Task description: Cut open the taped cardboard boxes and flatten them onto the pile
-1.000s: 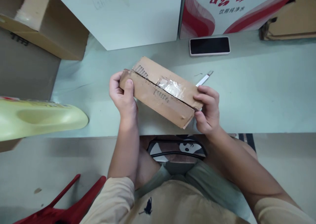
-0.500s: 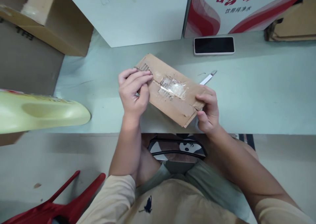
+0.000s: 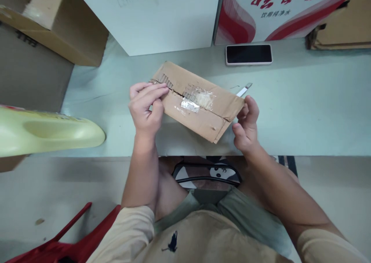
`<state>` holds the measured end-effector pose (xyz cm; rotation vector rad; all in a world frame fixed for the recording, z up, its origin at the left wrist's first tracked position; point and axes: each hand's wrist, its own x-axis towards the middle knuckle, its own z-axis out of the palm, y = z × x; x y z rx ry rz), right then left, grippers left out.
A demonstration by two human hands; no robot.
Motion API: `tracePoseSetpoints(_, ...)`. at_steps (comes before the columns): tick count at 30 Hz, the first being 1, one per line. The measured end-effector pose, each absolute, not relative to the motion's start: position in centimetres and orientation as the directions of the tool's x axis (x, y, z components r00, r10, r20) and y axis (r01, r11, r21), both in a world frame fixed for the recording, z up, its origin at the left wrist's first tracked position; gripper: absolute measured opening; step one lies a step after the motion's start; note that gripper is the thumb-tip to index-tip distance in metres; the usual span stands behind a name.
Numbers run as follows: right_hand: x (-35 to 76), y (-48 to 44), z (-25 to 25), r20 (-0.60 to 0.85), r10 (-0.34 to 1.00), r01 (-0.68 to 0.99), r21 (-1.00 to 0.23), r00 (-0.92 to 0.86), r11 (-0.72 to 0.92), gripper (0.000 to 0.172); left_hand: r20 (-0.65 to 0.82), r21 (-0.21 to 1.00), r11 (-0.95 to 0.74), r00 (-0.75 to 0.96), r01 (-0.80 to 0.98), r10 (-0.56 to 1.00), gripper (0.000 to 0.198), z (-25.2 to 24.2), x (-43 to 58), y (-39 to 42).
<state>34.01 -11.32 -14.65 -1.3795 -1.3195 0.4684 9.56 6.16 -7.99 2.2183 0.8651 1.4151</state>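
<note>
**One end pinched, the other barely minded**

The worn cardboard box [image 3: 216,114] is in front of me, on my side of the phone [image 3: 248,55] and to its left, tilted above the table [image 3: 307,108]. My left hand [image 3: 146,106] is clamped on the end farther from the phone, fingers across the top seam, thumb at the near edge. My right hand [image 3: 247,122] curls by the end closer to the phone, thumb and fingers apart; whether its fingertips touch the corner I cannot tell. The white cutter [image 3: 244,90] lies just on my side of the phone.

I judge the box light and fairly stiff along its folds, but soft where the face is torn. The clear tape [image 3: 190,104] looks slick, so I would hold by the two short ends, pressing gently near the gaping seam.
</note>
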Motion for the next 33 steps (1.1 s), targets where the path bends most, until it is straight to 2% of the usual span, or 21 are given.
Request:
tracePoseSetpoints(2,34.1,-11.3,-14.3,0.392,0.856,0.410,-0.880,0.337,0.241,0.082,0.724,0.551,-0.779,0.292,0.300,0.625,0.033,-8.2,9.2,6.7)
tracePoseSetpoints(5,34.2,-11.2,-14.1,0.281,0.880,0.335,-0.930,0.384,0.151,0.074,0.796,0.499,-0.828,0.243,0.254,0.554,0.036,-8.9,8.1,8.3)
tracePoseSetpoints(8,33.6,-11.0,-14.2,0.204,0.923,0.225,-0.965,0.327,0.134,0.069,0.764,0.613,-0.761,0.085,0.212,0.639,0.041,-9.7,6.9,9.7)
tracePoseSetpoints(12,32.2,-10.4,-13.9,0.249,0.953,0.126,-0.965,0.173,0.229,0.073,0.658,0.748,-0.645,-0.049,0.157,0.751,0.034,-10.3,6.3,10.0)
tracePoseSetpoints(16,31.3,-10.1,-13.2,0.329,0.940,0.179,-0.934,0.087,0.311,0.084,0.529,0.849,-0.525,-0.095,0.066,0.843,0.028,-10.2,6.7,9.3)
tracePoseSetpoints(19,31.2,-10.1,-12.8,0.424,0.904,0.276,-0.877,0.057,0.394,0.085,0.362,0.926,-0.370,-0.097,-0.076,0.927,0.039,-10.4,7.1,8.9)
tracePoseSetpoints(22,31.4,-10.1,-12.0,0.548,0.836,0.407,-0.767,0.014,0.496,0.078,0.155,0.969,-0.150,0.007,-0.194,0.988,0.064,-10.6,7.4,8.4)
tracePoseSetpoints(25,31.5,-10.1,-10.9,0.627,0.779,0.491,-0.677,-0.005,0.548,0.072,0.089,0.987,-0.058,0.213,-0.150,0.973,0.075,-10.2,7.6,7.7)
tracePoseSetpoints(27,31.6,-10.2,-10.3,0.602,0.798,0.508,-0.689,0.004,0.517,0.070,0.028,0.996,0.003,0.361,-0.086,0.932,0.082,-9.7,7.7,7.2)
tracePoseSetpoints(30,31.6,-10.7,-9.8,0.536,0.844,0.508,-0.733,0.021,0.453,0.068,-0.162,0.983,0.182,0.548,0.019,0.820,0.089,-9.3,7.8,6.4)
tracePoseSetpoints(33,31.5,-11.0,-9.5,0.551,0.833,0.522,-0.726,0.051,0.448,0.065,-0.337,0.935,0.326,0.630,0.139,0.699,0.086,-9.6,8.0,5.9)
